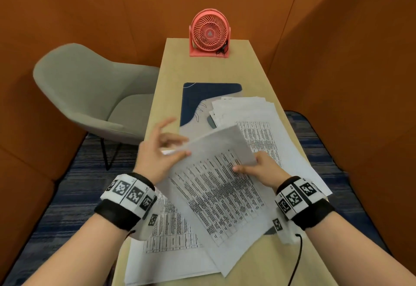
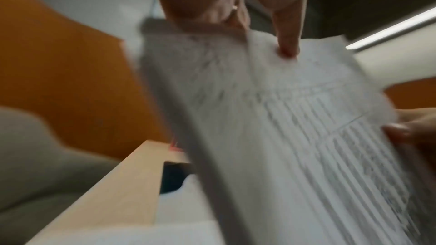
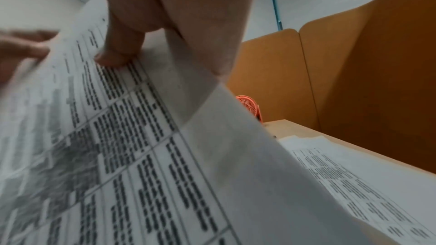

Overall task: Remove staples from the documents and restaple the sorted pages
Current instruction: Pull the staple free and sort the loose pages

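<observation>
A stapled set of printed pages (image 1: 220,195) with dense tables is held tilted above the table between both hands. My left hand (image 1: 173,150) pinches its upper left corner, with the index finger raised. My right hand (image 1: 252,168) grips the right edge, thumb on top and fingers underneath. The top sheet (image 1: 222,141) is turned back, showing its blank grey side. The left wrist view is blurred: one left fingertip (image 2: 288,49) presses on the pages (image 2: 295,137). In the right wrist view the thumb (image 3: 115,57) lies on the print (image 3: 141,156). No stapler or staple remover is clearly visible.
More printed sheets lie at the back right (image 1: 247,110) and under my left wrist (image 1: 171,234). A blue mat (image 1: 211,92) lies mid-table, with a small dark object (image 1: 211,122) half under the papers. A pink fan (image 1: 210,35) stands at the narrow table's (image 1: 180,65) far end. A grey chair (image 1: 90,96) is on the left.
</observation>
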